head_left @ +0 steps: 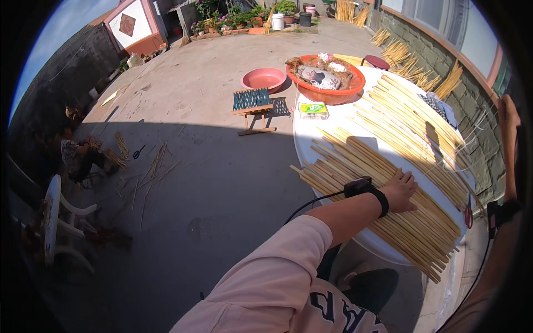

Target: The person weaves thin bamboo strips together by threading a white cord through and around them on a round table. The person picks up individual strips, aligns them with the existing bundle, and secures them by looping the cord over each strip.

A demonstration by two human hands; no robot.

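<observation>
Sticks (427, 222) were laid on the desk (308, 133), lower right — probably light, stiff, best gripped mid-length — and touched by the left hand (398, 194), fingers spread; those of the right hand (509, 115) couldn't be told.

The table (306, 127) looks like smooth white plastic, and the stalks (425, 233) laid over it like dry, woody reed with a satin skin. The basin (327, 98) at the table's far end is glossy orange plastic. Left of the table, a stool (252, 104) joins plain wood to woven cord, on rough, matt concrete ground (183, 111). The bundle (442, 109) by the table's right edge seems cloth, though glare blurs it.
</observation>
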